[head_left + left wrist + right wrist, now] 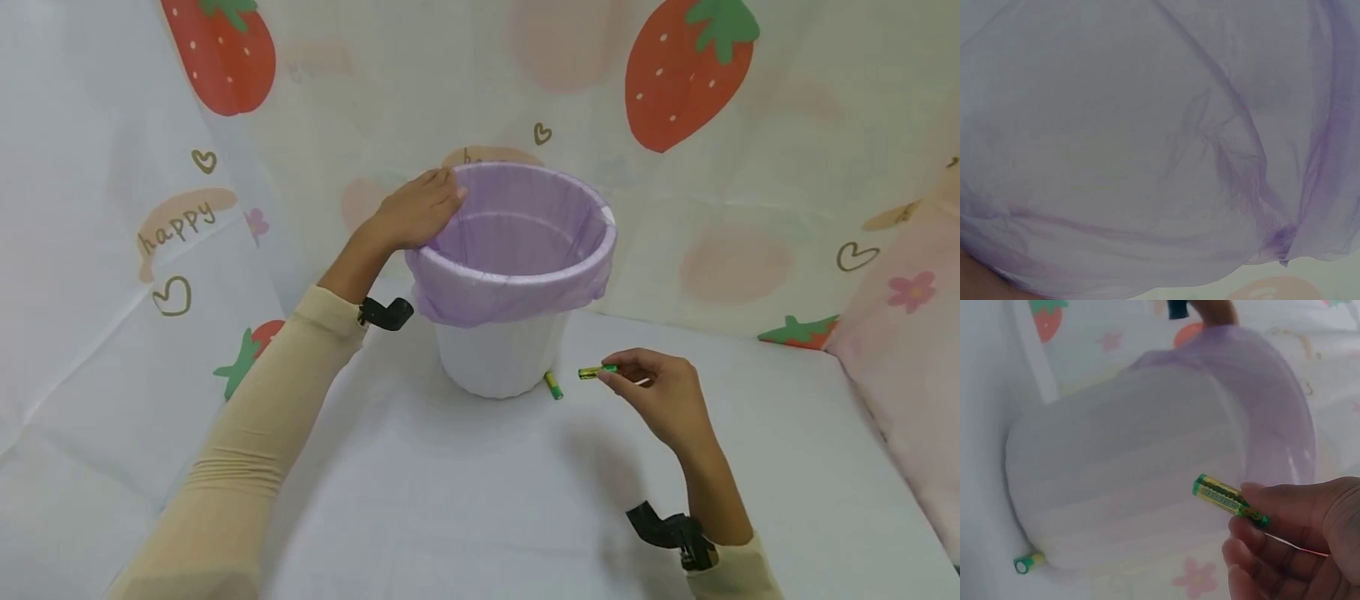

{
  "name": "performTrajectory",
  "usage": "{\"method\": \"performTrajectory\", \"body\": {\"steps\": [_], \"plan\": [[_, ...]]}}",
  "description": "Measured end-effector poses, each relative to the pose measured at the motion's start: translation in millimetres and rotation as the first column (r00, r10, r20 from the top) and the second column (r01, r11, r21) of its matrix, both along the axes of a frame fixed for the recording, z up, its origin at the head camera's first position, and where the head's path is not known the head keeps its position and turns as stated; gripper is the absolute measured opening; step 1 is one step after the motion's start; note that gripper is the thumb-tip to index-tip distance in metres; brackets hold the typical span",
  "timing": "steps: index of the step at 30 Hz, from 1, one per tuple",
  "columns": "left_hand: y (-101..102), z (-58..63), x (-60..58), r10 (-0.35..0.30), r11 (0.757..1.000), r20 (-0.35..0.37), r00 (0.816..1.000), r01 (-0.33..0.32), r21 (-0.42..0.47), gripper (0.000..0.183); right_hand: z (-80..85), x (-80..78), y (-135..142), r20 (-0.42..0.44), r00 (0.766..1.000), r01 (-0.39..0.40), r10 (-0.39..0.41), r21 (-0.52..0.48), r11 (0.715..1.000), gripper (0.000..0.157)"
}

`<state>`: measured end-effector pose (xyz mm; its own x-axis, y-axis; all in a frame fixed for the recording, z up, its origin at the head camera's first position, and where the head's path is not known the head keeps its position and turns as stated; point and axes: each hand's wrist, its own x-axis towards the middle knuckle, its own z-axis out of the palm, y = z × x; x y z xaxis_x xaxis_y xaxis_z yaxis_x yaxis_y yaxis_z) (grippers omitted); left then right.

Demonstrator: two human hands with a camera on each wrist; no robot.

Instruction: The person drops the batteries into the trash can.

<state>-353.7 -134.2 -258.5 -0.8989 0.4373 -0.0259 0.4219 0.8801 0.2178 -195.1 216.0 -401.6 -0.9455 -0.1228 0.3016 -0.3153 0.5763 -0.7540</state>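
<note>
A white trash can (498,354) stands upright, lined with a purple trash bag (517,296) folded over its rim. My left hand (420,208) grips the left side of the rim over the bag; part of its fingers is hidden. Right of the can, my right hand (660,396) pinches a green and yellow battery (592,372) between thumb and fingers, above the table. The same battery (1222,497) shows close up in the right wrist view. A second battery (553,385) lies beside the can's base. In the left wrist view the bag (1116,125) fills most of the picture.
A white cloth (465,492) covers the table. Behind and at both sides hang cloth walls (750,192) printed with strawberries, hearts and flowers. The rear wall stands close behind the can.
</note>
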Motion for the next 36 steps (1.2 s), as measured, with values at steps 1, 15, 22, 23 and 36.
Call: {"method": "performTrajectory", "body": {"steps": [1, 15, 22, 23, 36], "plan": [[-0.7, 0.2, 0.2, 0.000, 1.000, -0.002, 1.000, 0.000, 0.001, 0.066, 3.1, 2.3, -1.3, -0.008, 1.000, -0.001, 0.001, 0.000, 1.000, 0.011], [1.1, 4.1, -1.3, -0.019, 1.000, -0.013, 1.000, 0.019, -0.015, 0.067, 38.1, 30.2, -14.6, -0.120, 0.993, -0.034, 0.022, -0.097, 0.995, 0.008], [-0.7, 0.4, -0.4, -0.002, 1.000, -0.002, 1.000, 0.002, -0.009, 0.067, 67.5, 33.2, -21.6, -0.199, 0.978, -0.092, 0.067, -0.120, 0.989, 0.009], [-0.8, 0.3, -0.3, -0.002, 1.000, 0.000, 1.000, 0.002, -0.007, 0.067, 71.7, 32.6, -22.2, -0.215, 0.974, -0.101, 0.074, -0.118, 0.988, 0.009], [-2.9, -1.7, -2.9, -0.010, 1.000, -0.009, 1.000, 0.010, -0.001, 0.067, 129.9, 3.0, -27.3, -0.308, 0.943, -0.151, 0.127, -0.055, 0.987, 0.009]]}}
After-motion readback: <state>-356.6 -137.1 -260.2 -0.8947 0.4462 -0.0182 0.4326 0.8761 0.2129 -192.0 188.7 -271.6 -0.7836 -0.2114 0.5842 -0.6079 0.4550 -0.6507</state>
